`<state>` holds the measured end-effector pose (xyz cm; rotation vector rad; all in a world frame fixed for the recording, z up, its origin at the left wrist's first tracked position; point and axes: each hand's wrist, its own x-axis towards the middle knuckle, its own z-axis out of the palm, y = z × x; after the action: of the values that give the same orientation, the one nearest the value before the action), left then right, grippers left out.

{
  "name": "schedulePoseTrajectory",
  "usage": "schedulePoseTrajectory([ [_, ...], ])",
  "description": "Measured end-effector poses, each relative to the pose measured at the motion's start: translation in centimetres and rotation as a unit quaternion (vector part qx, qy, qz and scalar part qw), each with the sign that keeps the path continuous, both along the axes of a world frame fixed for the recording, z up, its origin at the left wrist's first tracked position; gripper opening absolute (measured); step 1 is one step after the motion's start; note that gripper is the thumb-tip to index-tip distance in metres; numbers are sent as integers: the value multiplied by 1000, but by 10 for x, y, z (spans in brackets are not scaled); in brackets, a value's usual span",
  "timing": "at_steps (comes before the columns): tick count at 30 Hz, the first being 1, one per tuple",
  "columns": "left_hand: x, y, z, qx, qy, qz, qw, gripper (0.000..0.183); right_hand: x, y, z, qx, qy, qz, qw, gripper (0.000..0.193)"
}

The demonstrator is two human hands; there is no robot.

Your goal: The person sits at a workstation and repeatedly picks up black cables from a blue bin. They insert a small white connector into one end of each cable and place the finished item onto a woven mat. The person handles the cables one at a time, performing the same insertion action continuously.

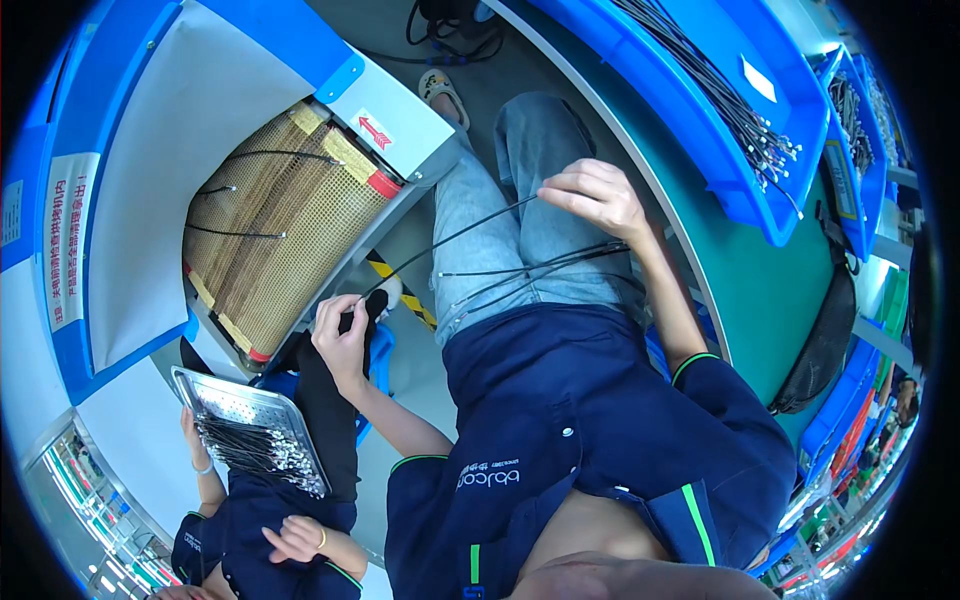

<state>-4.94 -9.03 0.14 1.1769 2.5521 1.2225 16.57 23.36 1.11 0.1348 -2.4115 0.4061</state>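
Note:
A thin black cable (440, 243) runs between my two hands, slanting up to the right above my lap. My left hand (340, 335) pinches its lower end beside the conveyor's corner. The other end is between the fingertips of my right hand (598, 200), over my knee. More black cables (545, 266) with small metal ends lie across my thighs, below the held one. On the brown mesh conveyor belt (270, 225) to my left rest several similar cables (250, 234), spaced apart.
A blue and white machine housing (140, 190) covers the belt's far side. At lower left, a co-worker's hand (190, 430) supports a metal tray (215, 395) of cables. Right of me, a blue bin (690, 130) full of cables stands on a green tabletop (745, 300), near a black pouch (825, 330).

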Motion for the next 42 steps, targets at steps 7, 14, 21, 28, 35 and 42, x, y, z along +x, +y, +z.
schedulePoseTrajectory([
  [7,-2,-1,2,0,5,6,1000,13,3,1,-7,-6,12,54,998,22],
  [14,-2,-1,2,6,4,-7,1000,13,6,-6,-10,-46,51,7,998,25],
  [21,-2,-3,3,-6,-2,-3,1000,13,5,-9,-15,-121,12,-6,993,29],
  [28,-1,-4,4,-2,-2,0,1000,13,10,-9,-17,-120,-8,-11,993,23],
  [35,0,-2,5,-3,-4,-4,1000,13,9,-13,-14,-149,22,-7,989,24],
  [42,1,-3,5,1,-2,-7,1000,14,10,-13,-14,-129,26,-40,991,21],
])
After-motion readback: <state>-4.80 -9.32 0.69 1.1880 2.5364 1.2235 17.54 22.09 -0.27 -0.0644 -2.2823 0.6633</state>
